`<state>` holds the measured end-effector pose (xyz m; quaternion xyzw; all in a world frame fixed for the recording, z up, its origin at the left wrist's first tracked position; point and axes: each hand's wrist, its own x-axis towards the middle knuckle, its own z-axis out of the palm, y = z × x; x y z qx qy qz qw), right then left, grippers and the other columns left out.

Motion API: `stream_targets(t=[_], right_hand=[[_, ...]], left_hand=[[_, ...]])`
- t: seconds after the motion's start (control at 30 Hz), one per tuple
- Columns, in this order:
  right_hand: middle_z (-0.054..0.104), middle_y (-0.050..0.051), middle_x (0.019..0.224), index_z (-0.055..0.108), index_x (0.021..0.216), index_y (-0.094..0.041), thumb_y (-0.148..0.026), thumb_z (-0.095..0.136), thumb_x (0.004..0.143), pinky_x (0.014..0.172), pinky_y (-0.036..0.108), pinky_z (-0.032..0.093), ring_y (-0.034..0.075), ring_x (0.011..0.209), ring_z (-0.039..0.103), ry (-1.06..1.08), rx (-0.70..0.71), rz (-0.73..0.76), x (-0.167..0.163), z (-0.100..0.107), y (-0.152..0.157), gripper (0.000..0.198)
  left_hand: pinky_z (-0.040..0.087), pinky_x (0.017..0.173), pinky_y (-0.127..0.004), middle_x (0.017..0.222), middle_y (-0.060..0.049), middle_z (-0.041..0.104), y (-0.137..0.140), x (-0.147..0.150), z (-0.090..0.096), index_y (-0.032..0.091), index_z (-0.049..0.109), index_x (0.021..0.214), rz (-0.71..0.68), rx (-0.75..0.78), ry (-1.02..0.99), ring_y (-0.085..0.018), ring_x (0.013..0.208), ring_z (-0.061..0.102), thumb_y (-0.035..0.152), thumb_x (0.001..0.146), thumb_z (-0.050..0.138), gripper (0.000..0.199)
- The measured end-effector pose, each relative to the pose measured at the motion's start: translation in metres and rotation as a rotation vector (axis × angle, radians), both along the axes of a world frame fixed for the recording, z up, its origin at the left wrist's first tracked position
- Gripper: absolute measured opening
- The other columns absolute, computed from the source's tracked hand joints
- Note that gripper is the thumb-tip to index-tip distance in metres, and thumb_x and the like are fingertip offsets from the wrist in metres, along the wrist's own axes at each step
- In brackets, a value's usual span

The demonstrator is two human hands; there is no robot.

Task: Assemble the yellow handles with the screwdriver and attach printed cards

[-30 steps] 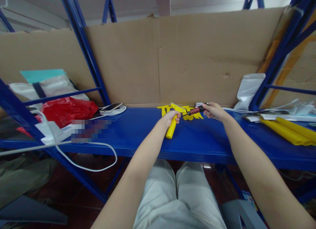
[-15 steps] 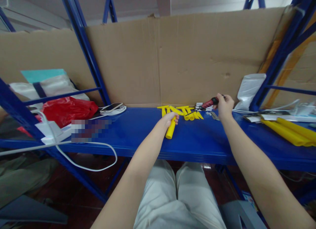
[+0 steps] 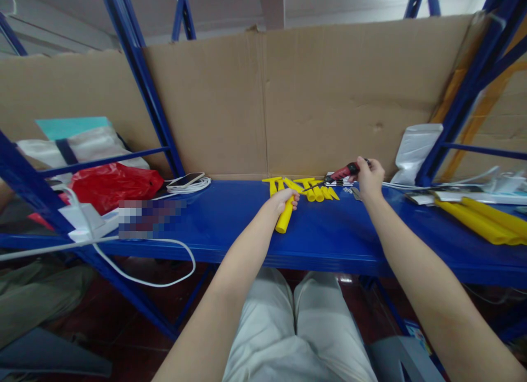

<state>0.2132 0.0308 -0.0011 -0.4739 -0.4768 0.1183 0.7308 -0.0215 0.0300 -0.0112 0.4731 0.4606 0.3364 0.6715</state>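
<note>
My left hand [image 3: 285, 201] is closed around a yellow tube [image 3: 282, 222], whose thick end slants down toward me over the blue shelf. In my right hand [image 3: 369, 176] is a screwdriver [image 3: 341, 173] with a red and black handle, gripped at the handle's back end. Its thin shaft points left and down, and the tip comes up to the fingers of my left hand. Whether the tip touches the tube is hidden by those fingers. Just behind lie several yellow T-shaped and tapered pieces [image 3: 317, 192], with small metal bits [image 3: 349, 190] to their right.
A cardboard wall [image 3: 313, 96] closes off the back of the blue shelf [image 3: 230, 214]. At the left are a phone [image 3: 187, 179] on a coiled white cable, a red plastic bag [image 3: 115, 179] and a power strip [image 3: 88, 220]. Long yellow tubes [image 3: 481, 220] lie at the right.
My right hand has moved slightly left, bringing the screwdriver's tip to the fingers of my left hand. The left hand and yellow tube have hardly moved.
</note>
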Motion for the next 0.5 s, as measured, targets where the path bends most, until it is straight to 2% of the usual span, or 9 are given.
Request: stream_targets(t=[0.2, 0.5], right_hand=[[0.050, -0.003, 0.061, 0.041, 0.080, -0.024, -0.059, 0.055, 0.078, 0.042, 0.030, 0.044, 0.013, 0.042, 0.051, 0.032, 0.004, 0.001, -0.0035, 0.0023, -0.0035, 0.037], [0.053, 0.001, 0.070, 0.046, 0.089, -0.024, -0.070, 0.049, 0.076, 0.045, 0.030, 0.044, 0.016, 0.051, 0.057, -0.070, 0.001, 0.000, -0.0004, -0.0009, -0.0004, 0.048]], left_hand=[[0.025, 0.038, -0.015, 0.046, 0.007, 0.039, -0.0015, 0.0007, 0.0004, 0.019, 0.037, 0.068, -0.006, 0.007, 0.025, -0.004, 0.034, 0.028, 0.006, 0.084, 0.038, 0.021], [0.025, 0.038, -0.016, 0.047, 0.007, 0.038, -0.0004, 0.0010, -0.0008, 0.019, 0.039, 0.068, 0.010, 0.026, 0.014, -0.004, 0.034, 0.029, 0.004, 0.081, 0.041, 0.019]])
